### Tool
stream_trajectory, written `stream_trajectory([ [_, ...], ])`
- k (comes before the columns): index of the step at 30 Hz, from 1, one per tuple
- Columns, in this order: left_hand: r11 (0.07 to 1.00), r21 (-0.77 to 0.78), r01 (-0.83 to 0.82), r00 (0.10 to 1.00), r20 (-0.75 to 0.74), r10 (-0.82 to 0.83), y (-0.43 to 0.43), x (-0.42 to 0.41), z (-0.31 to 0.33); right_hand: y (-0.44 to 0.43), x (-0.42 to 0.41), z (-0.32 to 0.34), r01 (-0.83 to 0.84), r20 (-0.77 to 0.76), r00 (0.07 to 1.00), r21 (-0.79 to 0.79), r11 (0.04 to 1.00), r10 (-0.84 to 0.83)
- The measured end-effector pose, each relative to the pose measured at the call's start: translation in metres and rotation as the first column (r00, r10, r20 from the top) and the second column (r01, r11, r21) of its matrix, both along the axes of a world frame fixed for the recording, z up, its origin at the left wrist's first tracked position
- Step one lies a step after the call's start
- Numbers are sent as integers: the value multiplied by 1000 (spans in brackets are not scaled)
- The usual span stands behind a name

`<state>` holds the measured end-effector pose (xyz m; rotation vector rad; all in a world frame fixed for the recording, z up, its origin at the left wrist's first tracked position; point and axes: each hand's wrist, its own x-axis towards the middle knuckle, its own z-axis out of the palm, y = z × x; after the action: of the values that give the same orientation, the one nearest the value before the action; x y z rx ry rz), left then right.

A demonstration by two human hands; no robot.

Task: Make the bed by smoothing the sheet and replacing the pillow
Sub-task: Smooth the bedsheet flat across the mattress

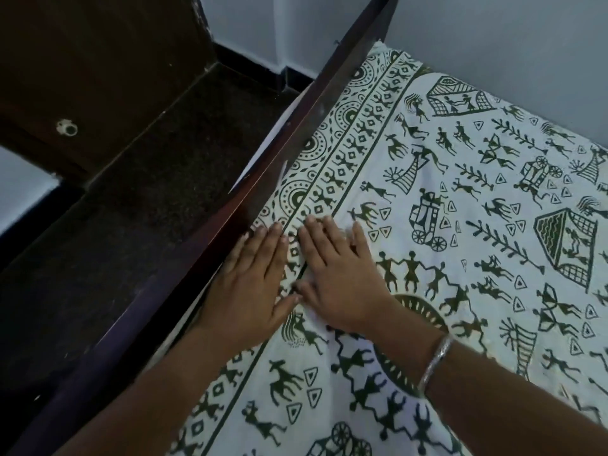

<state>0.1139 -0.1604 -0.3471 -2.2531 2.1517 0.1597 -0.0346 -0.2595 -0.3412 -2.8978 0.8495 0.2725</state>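
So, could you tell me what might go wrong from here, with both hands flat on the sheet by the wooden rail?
The left hand lies tight against the rail, so its fingers may get pinched if it pushes that way. The bangle on the right wrist could snag the sheet and drag in a fresh crease. Folds beside the right hand may simply bunch toward the rail.

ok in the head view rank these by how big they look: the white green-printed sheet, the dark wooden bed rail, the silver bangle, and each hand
1. white green-printed sheet
2. dark wooden bed rail
3. left hand and right hand: they look alike, so not ranked
4. silver bangle
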Motion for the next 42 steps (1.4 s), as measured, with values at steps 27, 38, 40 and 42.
stream_trajectory([
  [27, 922, 114, -370, 928, 6, 372, 387, -31, 18, 305, -25, 6, -54, -70, 995, 157, 986, 66],
  [38, 831, -86, -550, 816, -266, 513, 403, -17, 18, 343, 44, 14, -299, -9, 953, 133, 945, 302],
  [40, 822, -18, -569, 770, -362, 526, 408, -10, 14, 347, 56, 17, -384, -32, 921, 103, 917, 389],
  [42, 800, 41, -598, 698, -466, 545, 411, -5, 10, 346, 66, 22, -471, -54, 879, 53, 881, 474],
])
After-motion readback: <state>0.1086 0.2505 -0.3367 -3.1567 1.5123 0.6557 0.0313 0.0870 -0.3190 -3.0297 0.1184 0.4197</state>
